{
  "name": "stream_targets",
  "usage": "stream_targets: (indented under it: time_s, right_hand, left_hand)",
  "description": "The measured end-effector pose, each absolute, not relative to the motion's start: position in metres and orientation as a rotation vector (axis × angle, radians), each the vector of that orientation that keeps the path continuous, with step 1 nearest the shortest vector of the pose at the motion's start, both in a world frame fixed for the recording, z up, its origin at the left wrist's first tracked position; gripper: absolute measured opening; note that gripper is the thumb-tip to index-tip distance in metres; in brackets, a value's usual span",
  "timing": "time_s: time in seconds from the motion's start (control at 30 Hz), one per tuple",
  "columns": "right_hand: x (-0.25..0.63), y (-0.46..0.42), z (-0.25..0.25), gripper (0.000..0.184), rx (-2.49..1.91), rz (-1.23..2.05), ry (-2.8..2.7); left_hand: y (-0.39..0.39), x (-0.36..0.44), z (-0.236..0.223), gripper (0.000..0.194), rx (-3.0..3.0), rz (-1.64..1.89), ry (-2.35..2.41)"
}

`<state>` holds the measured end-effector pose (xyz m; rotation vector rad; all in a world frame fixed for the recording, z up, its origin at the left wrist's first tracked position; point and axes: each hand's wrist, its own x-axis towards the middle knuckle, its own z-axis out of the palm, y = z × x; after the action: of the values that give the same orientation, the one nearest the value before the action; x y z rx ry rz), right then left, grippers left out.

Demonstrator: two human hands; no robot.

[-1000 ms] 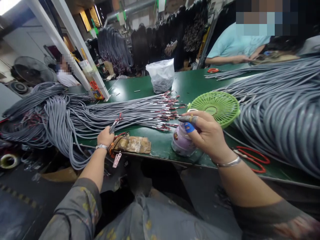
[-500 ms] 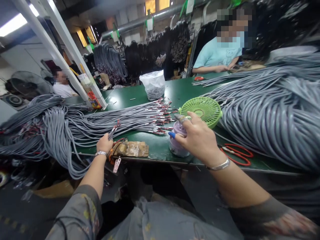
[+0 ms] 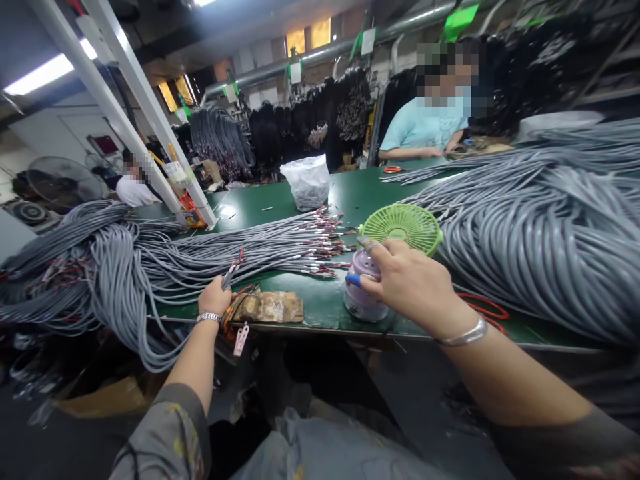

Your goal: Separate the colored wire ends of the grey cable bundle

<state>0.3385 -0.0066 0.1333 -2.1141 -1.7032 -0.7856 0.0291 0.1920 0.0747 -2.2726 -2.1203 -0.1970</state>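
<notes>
My left hand (image 3: pixel 215 297) is closed around the ends of grey cables (image 3: pixel 231 275), whose stripped red and dark wires point up and away. My right hand (image 3: pixel 413 283) hovers in front of a small fan with a green grille (image 3: pixel 400 230) and a lilac base (image 3: pixel 367 310). Thumb and index finger are apart, with no object visible between them; the other fingers are partly hidden. The thumb wears a blue cover, the index finger a greyish wrap. Between the hands, a row of grey cables (image 3: pixel 270 241) lies with red-and-white-tipped ends toward the fan.
A taped cardboard block (image 3: pixel 273 307) sits at the front edge. Red-handled scissors (image 3: pixel 483 308) lie beneath my right forearm. Large grey cable coils (image 3: pixel 545 247) fill the right side. A white bag (image 3: pixel 307 181) stands behind the row. Another person (image 3: pixel 425 127) sits across the green table (image 3: pixel 350 193).
The view has tilted, so the scene sits slightly lower. My right hand has shifted a little right and now covers more of the red scissors. My left hand still grips the cables.
</notes>
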Motion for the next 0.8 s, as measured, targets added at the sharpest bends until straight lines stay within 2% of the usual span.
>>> stream_targets:
  time_s: [0.13, 0.3, 0.43, 0.57, 0.67, 0.8]
  right_hand:
    - [0.341, -0.005, 0.139, 0.050, -2.196, -0.532, -1.650]
    - [0.347, -0.018, 0.136, 0.049, -1.998, -0.321, -1.587]
    - [0.347, -0.063, 0.141, 0.054, -1.882, -0.255, -1.472]
    - [0.360, -0.123, 0.141, 0.050, -1.940, -0.041, -1.417]
    - [0.376, -0.152, 0.109, 0.052, -2.044, 0.119, -1.466]
    - [0.383, -0.152, 0.034, 0.040, -2.276, 0.256, -1.445]
  left_hand:
    - [0.191, 0.031, 0.077, 0.018, -2.280, -0.202, -2.135]
    - [0.189, 0.032, 0.081, 0.018, -2.293, -0.217, -2.136]
    - [0.187, 0.033, 0.083, 0.018, -2.287, -0.192, -2.138]
    - [0.187, 0.034, 0.082, 0.019, -2.277, -0.184, -2.128]
    - [0.189, 0.035, 0.080, 0.019, -2.271, -0.179, -2.128]
    - [0.190, 0.035, 0.077, 0.020, -2.255, -0.183, -2.133]
